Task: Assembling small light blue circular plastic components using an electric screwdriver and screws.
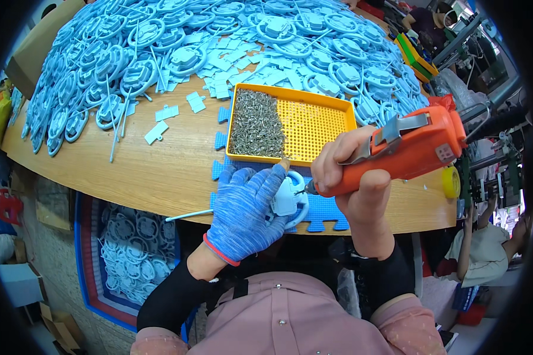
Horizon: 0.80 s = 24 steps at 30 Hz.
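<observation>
My left hand (pixel 243 204), in a blue knit glove with a red cuff, closes round a light blue plastic part (pixel 285 196). That part has a ring, a flat plate and a thin rod jutting out to the left. My bare right hand (pixel 352 177) grips an orange electric screwdriver (pixel 414 148), tilted with its tip down at the plate's right side. Whether the tip sits on a screw is too small to tell. Beneath the part lies a blue foam mat (pixel 323 213). Just beyond it stands a yellow tray (pixel 296 92) with small metal screws (pixel 256 124) in its left half.
A large heap of similar light blue parts (pixel 186 56) covers the table's far side, with loose flat plates (pixel 157 132) near it. At lower left, a blue-rimmed bin (pixel 80 254) holds more parts. A yellow tape roll (pixel 450 181) sits at right. Other people are at the right edge.
</observation>
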{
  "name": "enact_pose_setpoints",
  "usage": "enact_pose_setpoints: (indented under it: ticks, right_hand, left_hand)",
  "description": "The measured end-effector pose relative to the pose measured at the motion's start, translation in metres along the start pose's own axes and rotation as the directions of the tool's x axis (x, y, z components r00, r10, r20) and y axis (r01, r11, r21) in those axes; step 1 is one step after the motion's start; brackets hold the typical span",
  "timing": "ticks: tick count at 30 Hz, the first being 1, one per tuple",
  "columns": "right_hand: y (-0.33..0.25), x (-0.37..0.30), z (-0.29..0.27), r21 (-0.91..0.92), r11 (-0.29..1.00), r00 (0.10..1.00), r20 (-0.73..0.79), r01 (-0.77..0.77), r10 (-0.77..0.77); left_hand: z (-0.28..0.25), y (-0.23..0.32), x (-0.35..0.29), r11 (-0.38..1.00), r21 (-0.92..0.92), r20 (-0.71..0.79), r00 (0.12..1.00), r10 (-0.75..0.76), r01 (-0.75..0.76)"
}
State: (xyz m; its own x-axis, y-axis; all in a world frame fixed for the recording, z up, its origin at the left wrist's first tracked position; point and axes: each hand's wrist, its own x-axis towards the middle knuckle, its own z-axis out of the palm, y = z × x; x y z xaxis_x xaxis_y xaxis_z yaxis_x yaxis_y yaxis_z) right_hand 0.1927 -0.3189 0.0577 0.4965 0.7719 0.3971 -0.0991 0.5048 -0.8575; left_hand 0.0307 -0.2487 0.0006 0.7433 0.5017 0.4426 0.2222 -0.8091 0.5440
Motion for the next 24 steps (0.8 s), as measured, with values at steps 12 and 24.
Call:
enact_pose_setpoints:
  ticks: [12, 24]
  right_hand:
    - [0.003, 0.004, 0.014, -0.050, 0.998, 0.999, -0.006, -0.040, 0.040]
    - [-0.009, 0.057, -0.041, 0.054, 0.997, 0.996, 0.067, 0.059, -0.063]
  left_hand:
    - [0.004, -0.004, 0.010, 0.998, 0.042, -0.024, 0.999, 0.042, -0.041]
    - [-0.137, -0.040, -0.084, 0.853, 0.468, 0.021, 0.962, -0.271, 0.230]
